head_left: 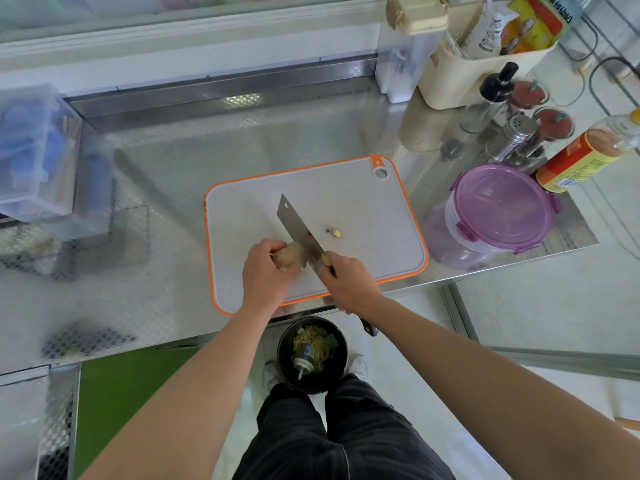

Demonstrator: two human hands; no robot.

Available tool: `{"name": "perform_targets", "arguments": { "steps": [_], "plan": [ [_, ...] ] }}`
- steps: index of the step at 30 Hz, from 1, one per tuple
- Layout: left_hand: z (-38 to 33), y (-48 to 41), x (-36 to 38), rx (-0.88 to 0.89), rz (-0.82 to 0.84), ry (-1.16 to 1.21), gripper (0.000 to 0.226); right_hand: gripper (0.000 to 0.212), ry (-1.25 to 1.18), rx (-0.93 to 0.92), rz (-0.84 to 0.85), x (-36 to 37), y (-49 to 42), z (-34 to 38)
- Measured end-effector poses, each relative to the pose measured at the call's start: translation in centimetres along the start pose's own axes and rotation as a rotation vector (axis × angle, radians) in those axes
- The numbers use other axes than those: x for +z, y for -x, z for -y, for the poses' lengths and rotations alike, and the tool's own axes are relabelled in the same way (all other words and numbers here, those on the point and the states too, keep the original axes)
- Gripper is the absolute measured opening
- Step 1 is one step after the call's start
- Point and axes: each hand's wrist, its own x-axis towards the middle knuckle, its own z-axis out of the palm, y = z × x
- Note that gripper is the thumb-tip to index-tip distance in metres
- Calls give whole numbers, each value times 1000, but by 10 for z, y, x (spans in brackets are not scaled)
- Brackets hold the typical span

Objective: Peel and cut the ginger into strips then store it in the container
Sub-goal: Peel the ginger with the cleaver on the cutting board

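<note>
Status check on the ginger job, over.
Left hand grips ginger over cutting board. Right hand holds cleaver, blade at ginger. Purple container lidded, beside board. Small offcut loose on board.

Steel counter (pixel 180 161), pale floor (pixel 408 327)

Bare left hand (pixel 265 268), right hand (pixel 349 284) & forearms (pixel 221 368); loose blk trousers (pixel 346 434), wht shoes (pixel 358 366).

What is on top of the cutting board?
The ginger, gripped by the left hand; the cleaver against it, held by the right hand; a small cut piece. The left hand hides part of the ginger.
</note>
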Motion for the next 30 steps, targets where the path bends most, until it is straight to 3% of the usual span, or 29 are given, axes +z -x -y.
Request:
{"name": "perform_targets", "arguments": {
  "steps": [3, 7, 14, 30],
  "plan": [
    [-3, -1, 0, -68, 4, 90, 33, 18, -21, 16, -1, 0, 0, -1],
    [-4, -1, -1, -53, 35, 41, 28, 17, -10, 9, 23, -1, -2, -1],
    [8, -4, -7, -24, 32, -54, 39, 16, 24, 11, 78, 4, -5, 6],
    [3, -7, -5, -27, 32, -39, 32, 22, 46, -18, 5, -6, -6, 16]
  ]
}}
